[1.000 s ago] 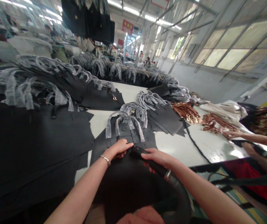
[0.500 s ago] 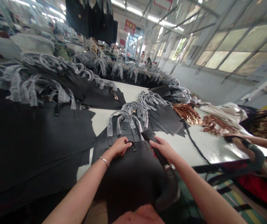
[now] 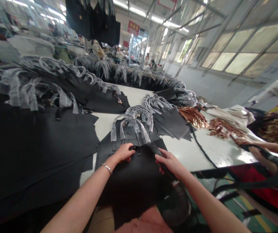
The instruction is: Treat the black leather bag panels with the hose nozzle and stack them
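Observation:
A black leather panel (image 3: 139,174) lies in front of me at the table's near edge. My left hand (image 3: 125,153) pinches a small black strap (image 3: 133,148) at the panel's top edge. Closed round a wide black strap (image 3: 166,171) with a metal buckle is my right hand (image 3: 167,160); the strap's upper end lies against the panel's top right part, and its lower part curves down past the edge. Beyond my hands are more black panels with plastic-wrapped handles (image 3: 135,124).
Large black panels (image 3: 37,145) are stacked at left, more wrapped handles (image 3: 155,103) behind. Brown straps with gold metal parts (image 3: 193,117) lie on the white table (image 3: 187,152). At right, another person's hands (image 3: 257,149) hold a dark strap.
The wide strap's upper end has shifted slightly, and more of the panel's top right corner shows. My hands have barely moved. The other person's hands at right have shifted.

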`<state>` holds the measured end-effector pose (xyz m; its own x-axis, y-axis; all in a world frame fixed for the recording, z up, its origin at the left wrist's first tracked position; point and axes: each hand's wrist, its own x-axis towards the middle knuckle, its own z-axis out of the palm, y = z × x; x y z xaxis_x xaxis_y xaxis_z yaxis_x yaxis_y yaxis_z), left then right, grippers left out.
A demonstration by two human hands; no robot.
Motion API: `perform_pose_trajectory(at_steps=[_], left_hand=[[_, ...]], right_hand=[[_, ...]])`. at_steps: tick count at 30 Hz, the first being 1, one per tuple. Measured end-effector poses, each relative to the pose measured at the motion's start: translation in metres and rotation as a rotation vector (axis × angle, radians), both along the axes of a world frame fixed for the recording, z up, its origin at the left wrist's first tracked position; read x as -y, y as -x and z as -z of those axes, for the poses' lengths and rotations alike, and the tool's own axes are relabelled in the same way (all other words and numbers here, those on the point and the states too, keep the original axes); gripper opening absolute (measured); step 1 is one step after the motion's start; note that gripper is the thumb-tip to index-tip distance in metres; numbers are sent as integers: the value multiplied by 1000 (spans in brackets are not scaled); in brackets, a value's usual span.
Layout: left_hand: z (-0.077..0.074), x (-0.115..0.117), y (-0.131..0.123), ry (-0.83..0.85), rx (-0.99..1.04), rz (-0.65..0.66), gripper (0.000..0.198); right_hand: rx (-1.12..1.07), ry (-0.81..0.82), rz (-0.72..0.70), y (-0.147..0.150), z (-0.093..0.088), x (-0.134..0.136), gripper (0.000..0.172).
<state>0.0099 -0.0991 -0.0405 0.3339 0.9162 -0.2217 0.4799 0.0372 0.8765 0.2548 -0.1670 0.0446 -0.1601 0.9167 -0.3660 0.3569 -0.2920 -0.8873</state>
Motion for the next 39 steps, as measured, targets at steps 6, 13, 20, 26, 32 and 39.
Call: perform_pose_trajectory(at_steps=[6, 13, 20, 26, 32, 39], left_hand=[[-10, -2, 7, 139, 140, -75, 37], [1, 33, 31, -361, -31, -225, 32], [16, 63, 35, -139, 90, -360, 21], [-4, 60, 49, 378, 459, -209, 32], [-8, 68, 37, 419, 742, -415, 31], [-11, 76, 23, 492, 951, -452, 32]], right_hand=[[7, 49, -87, 3, -5, 3, 44], [47, 40, -14, 9, 20, -2, 52], [-1, -174, 92, 22, 23, -10, 67], [-46, -39, -26, 18, -5, -14, 56], [-77, 111, -172, 9, -27, 7, 60], [-31, -136, -35, 24, -23, 22, 75]])
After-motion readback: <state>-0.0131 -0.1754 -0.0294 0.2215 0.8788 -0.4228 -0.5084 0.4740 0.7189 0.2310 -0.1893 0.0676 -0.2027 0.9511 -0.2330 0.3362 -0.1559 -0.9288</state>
